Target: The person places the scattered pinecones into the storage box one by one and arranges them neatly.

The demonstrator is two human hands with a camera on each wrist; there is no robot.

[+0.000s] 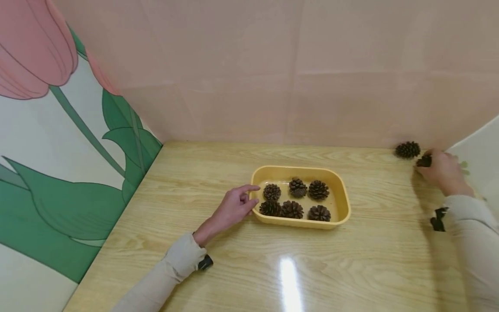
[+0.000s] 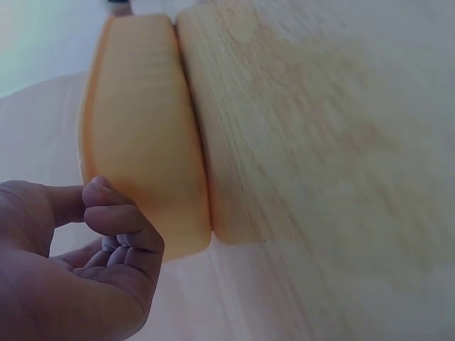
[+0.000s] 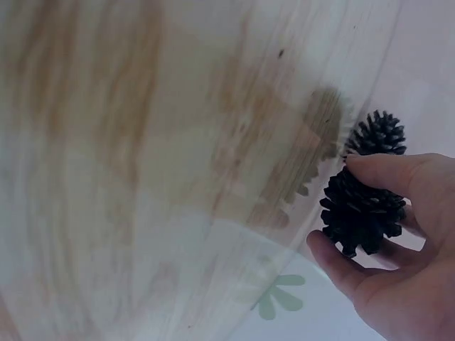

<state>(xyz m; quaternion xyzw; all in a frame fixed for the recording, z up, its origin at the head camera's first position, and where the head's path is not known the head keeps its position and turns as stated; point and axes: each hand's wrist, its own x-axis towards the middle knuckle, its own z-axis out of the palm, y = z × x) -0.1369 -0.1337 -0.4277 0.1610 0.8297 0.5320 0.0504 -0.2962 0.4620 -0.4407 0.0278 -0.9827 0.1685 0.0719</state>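
Observation:
A yellow plastic basin [image 1: 343,216] with several brown pine cones [image 1: 292,209] in it stands on the table. My left hand [image 1: 233,207] holds the basin's left rim, thumb and forefinger reaching over the edge while the other fingers curl outside the wall [image 2: 146,106]. At the far right corner my right hand [image 1: 446,171] grips a dark pine cone [image 3: 361,213] between thumb and fingers. Just beyond it another pine cone [image 1: 407,150] lies by the back wall; the right wrist view shows this cone [image 3: 377,133] partly behind the thumb.
The wood-grain table [image 1: 218,169] meets a pinkish back wall [image 1: 273,78]. A panel painted with tulips [image 1: 74,199] borders the left side, and a pale panel [image 1: 483,160] the right. Both wrists carry small black devices.

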